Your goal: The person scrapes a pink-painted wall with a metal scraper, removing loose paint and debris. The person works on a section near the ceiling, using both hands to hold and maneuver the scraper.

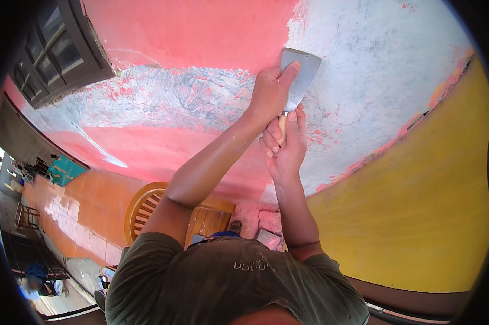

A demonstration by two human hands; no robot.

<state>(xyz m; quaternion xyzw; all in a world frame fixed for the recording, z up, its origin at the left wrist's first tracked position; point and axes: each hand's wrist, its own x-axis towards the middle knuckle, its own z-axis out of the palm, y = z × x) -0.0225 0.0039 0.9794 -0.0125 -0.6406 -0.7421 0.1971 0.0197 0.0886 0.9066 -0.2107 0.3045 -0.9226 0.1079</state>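
Observation:
A paint scraper with a wide metal blade (pixel 305 75) is held up against the wall, its broad edge pointing upward. My right hand (pixel 292 148) is wrapped around its short wooden handle (pixel 283 126). Higher up, my left hand (pixel 270 92) grips the blade's left side, thumb flat on the metal and the fingers mostly hidden. Around the blade the wall is stripped to a pale blue-white surface (pixel 374 69) with pink specks. Pink paint (pixel 195 32) covers the wall to the upper left, ending in a ragged edge just above the blade. A scraped band (pixel 179 97) runs leftward below it.
A yellow wall (pixel 407 211) meets this one at the right. A dark-framed window (pixel 61 48) is at upper left. Below stand a slatted wooden seat (pixel 147 203) and debris with pink flakes (pixel 269 221). Another person (pixel 35 280) is far off at lower left.

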